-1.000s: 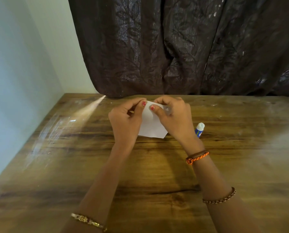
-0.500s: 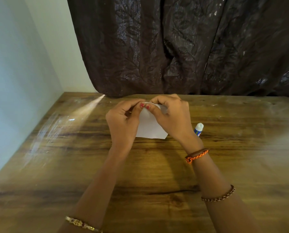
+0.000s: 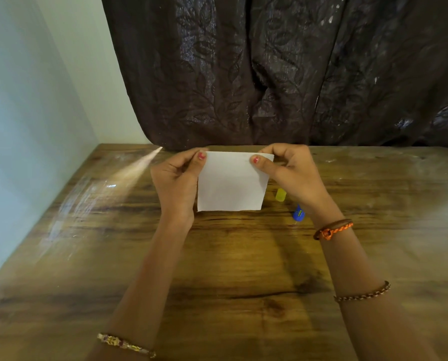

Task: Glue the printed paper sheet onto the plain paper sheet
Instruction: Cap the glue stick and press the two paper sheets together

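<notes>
Both hands were bunched together at the paper's top middle a moment ago; now they've slid out to the top corners. Left hand (image 3: 177,178) grip pinches the top-left corner, right hand (image 3: 293,169) grip pinches the top-right. Paper sheet (image 3: 230,183) is spread flat between them, upright, bottom edge at or just above the desk (image 3: 217,256), can't tell which. Face toward me is blank; print not visible, and can't tell whether it's one sheet or two already stacked. Glue stick (image 3: 298,212) lies on the desk just beside my right wrist, yellow cap (image 3: 280,194) apart from it. My read: checking or smoothing the sheet, glue within easy reach.
</notes>
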